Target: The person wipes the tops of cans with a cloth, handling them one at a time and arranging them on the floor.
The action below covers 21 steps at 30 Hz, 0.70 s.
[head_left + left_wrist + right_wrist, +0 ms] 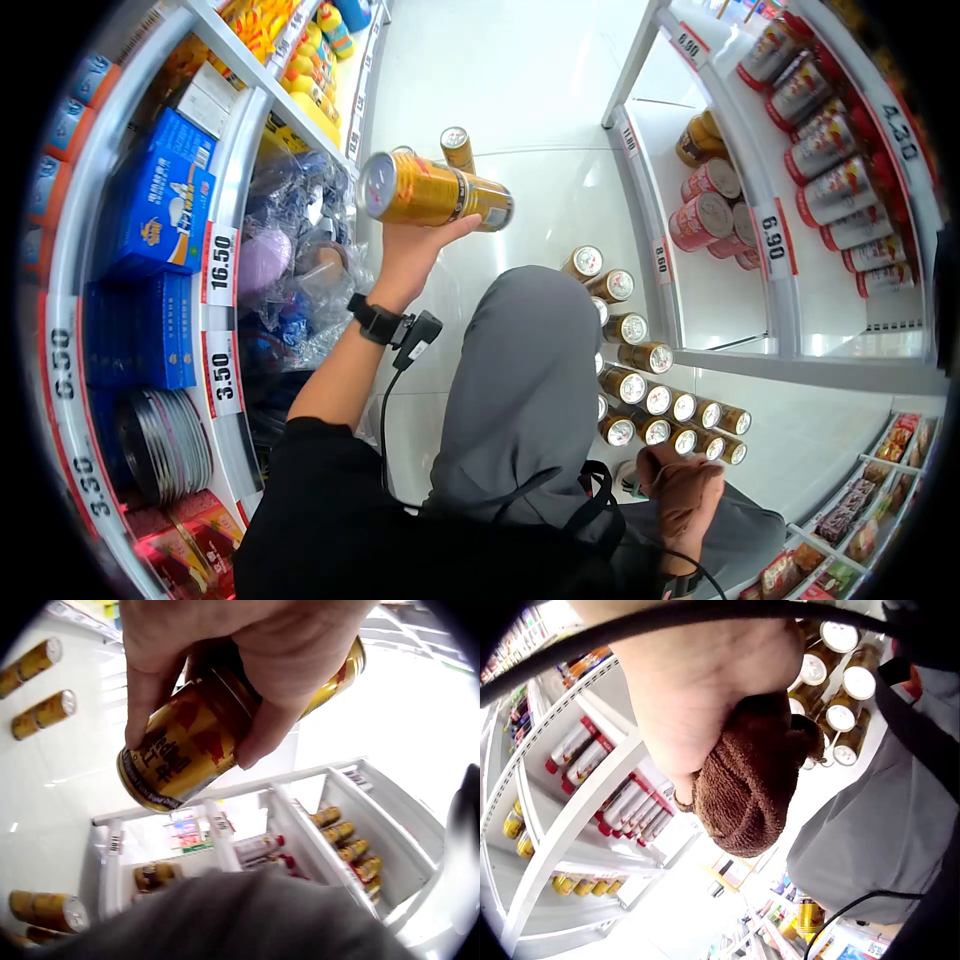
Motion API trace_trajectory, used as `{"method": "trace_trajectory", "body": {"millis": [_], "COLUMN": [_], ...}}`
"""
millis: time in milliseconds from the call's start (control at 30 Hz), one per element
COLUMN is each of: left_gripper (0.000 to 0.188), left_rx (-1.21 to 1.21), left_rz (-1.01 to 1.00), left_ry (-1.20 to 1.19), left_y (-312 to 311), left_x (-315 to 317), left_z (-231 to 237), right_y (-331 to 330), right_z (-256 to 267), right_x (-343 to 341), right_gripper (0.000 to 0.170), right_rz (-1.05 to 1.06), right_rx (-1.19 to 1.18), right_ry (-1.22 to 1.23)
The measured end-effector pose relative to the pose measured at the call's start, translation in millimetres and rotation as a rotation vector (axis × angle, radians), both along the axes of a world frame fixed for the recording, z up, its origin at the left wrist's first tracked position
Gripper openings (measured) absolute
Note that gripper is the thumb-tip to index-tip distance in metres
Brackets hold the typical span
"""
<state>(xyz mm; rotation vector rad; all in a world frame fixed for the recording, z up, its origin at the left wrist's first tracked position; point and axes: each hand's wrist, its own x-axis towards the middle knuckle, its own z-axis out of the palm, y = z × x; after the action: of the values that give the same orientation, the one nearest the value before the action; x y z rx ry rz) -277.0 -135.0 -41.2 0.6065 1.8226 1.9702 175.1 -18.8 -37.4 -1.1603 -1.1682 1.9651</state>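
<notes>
My left hand (412, 258) grips gold Red Bull cans (420, 192) held sideways above the floor; thumb and fingers wrap them in the left wrist view. One can (180, 754) shows its label there, and more gold can (349, 671) sticks out on the hand's other side. A brown terry cloth (742, 787) is bunched in my right hand (704, 497), low beside my leg. Close to that hand, several gold cans (657, 402) stand in rows on the floor. Another gold can (457, 150) stands farther off, past the held ones.
A shelf unit (225, 290) with blue boxes (165, 200) and plastic-wrapped goods runs along the left. White shelves (700, 330) on the right bear pink cans (702, 222) and red-topped cans (838, 195). Packaged snacks (850, 510) fill a rack at lower right. My bent knee (535, 340) rises between the hands.
</notes>
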Motion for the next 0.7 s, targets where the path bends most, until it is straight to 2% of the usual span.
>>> {"method": "trace_trajectory", "body": {"millis": [33, 67, 133, 200, 267, 333, 400, 500, 700], "left_gripper": [0.053, 0.053, 0.052, 0.05, 0.05, 0.05, 0.05, 0.054, 0.066], "left_rx": [0.049, 0.051, 0.109, 0.106, 0.112, 0.102, 0.11, 0.043, -0.074], "left_rz": [-0.079, -0.094, -0.283, -0.395, -0.539, -0.642, -0.764, -0.897, -1.076], "left_ry": [-0.025, -0.005, -0.123, -0.197, -0.348, -0.353, -0.349, -0.366, -0.405], "left_y": [0.6, 1.3, 6.4, 13.9, 24.2, 36.3, 51.2, 70.9, 105.7], "left_x": [9.7, 18.9, 40.9, 70.7, 97.4, 124.6, 152.2, 190.9, 244.0], "left_z": [26.8, 48.2, 86.8, 122.9, 138.2, 139.1, 137.2, 126.5, 98.5], "right_y": [14.4, 19.8, 32.5, 53.4, 69.1, 69.4, 76.7, 80.3, 85.5], "right_z": [-0.1, 34.1, 23.7, 51.7, 60.3, 85.4, 81.0, 73.7, 69.6], "right_x": [4.7, -8.4, 2.5, 1.5, -2.2, -16.6, -13.6, -15.6, -0.5], "right_gripper": [0.049, 0.047, 0.046, 0.049, 0.048, 0.049, 0.051, 0.043, 0.046], "right_rz": [0.036, 0.156, -0.135, 0.182, 0.144, 0.084, 0.022, -0.1, -0.137], "right_rx": [0.323, 0.228, 0.083, 0.191, 0.258, 0.189, 0.031, -0.05, 0.293], "right_ry": [-0.256, -0.111, 0.167, 0.309, 0.316, 0.306, 0.316, 0.354, 0.185]}}
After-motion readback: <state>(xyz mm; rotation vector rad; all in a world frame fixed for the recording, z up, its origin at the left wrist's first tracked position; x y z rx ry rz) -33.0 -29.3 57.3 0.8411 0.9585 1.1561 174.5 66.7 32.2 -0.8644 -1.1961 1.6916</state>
